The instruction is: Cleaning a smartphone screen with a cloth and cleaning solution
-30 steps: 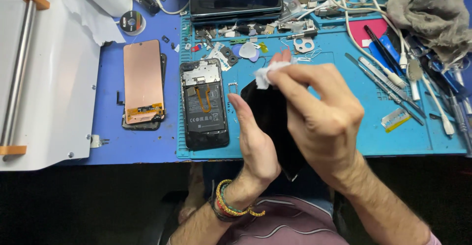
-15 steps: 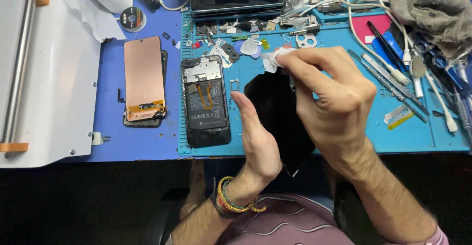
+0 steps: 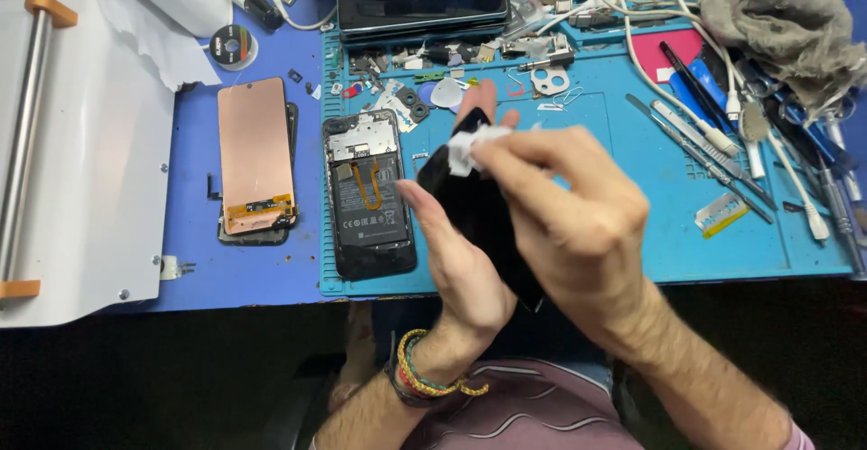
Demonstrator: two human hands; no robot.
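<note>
Working above the blue repair mat (image 3: 632, 242), I cradle a black phone panel (image 3: 479, 215) upright in my left hand (image 3: 461, 260), fingers curled along its edge, while my right hand (image 3: 573, 224) pinches a small white wipe (image 3: 465, 148) against its upper end. Left of my hands an opened phone body (image 3: 366, 193) lies flat, its battery exposed; further left rests a copper-backed screen (image 3: 256, 154). Tweezers (image 3: 695, 148) and a razor blade (image 3: 721, 213) sit to the right.
</note>
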